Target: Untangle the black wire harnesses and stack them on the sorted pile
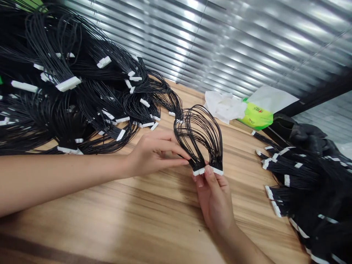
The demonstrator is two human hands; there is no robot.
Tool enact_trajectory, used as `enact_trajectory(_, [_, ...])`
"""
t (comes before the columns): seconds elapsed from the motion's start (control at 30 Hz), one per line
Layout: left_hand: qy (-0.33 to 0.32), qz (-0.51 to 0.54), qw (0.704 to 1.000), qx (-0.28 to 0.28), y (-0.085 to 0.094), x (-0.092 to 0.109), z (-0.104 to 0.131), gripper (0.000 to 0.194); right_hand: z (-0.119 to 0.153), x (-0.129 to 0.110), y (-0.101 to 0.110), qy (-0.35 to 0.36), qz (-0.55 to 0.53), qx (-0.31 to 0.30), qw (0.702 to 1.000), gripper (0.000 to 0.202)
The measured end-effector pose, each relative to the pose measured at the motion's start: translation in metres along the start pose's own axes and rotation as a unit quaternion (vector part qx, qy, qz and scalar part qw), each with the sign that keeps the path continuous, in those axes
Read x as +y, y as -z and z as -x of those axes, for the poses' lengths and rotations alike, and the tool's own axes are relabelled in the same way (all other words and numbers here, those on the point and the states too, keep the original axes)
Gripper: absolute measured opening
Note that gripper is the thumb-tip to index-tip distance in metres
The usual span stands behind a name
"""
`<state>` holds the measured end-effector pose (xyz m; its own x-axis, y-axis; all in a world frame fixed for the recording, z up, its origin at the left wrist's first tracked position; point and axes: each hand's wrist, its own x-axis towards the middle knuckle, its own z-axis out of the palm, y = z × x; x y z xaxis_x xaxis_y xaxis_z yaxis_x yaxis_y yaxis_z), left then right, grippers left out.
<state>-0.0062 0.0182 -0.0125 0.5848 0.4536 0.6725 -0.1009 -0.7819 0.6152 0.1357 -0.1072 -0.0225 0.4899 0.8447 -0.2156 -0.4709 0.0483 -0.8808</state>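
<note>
A black wire harness (216, 137) loops upward in front of me, its white connectors side by side at the bottom. My right hand (216, 198) pinches these white connectors (199, 171) from below, thumb on the front. From the left, my left hand (155, 152) reaches to the wires just above the left connector. Its fingers and thumb are nearly straight and close together on the black wires; the exact contact is partly hidden.
A large heap of black wire harnesses (90, 99) with white connectors covers the left of the wooden table (154, 212). Another pile (310, 187) lies at the right edge. Behind stand a green tissue pack (257, 115), crumpled white tissue (224, 106) and a corrugated metal wall (220, 47).
</note>
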Motion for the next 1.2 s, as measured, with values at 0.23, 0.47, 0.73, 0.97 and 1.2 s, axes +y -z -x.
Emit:
enact_trajectory(0.23, [-0.031,-0.069,0.997,-0.004,0.002,-0.001,-0.003,0.009,0.001,0.0,0.0,0.003,-0.004,0.008,1.0,0.021])
enact_trajectory(0.47, [0.043,-0.031,0.996,-0.075,-0.001,-0.005,0.001,0.017,0.0,-0.001,-0.001,0.012,0.01,0.002,1.0,0.024])
enact_trajectory(0.73, [0.012,-0.043,0.995,-0.085,0.002,0.0,-0.001,0.034,0.0,-0.001,0.001,-0.009,-0.015,0.01,1.0,0.024])
enact_trajectory(0.97, [-0.029,-0.063,0.981,-0.182,0.001,0.004,0.002,0.035,-0.006,-0.007,0.001,-0.022,-0.082,0.012,0.996,0.028])
enact_trajectory(1.2, [0.151,0.064,0.979,-0.121,-0.009,-0.014,0.002,0.027,0.001,-0.008,0.004,-0.117,-0.123,-0.086,0.982,0.028])
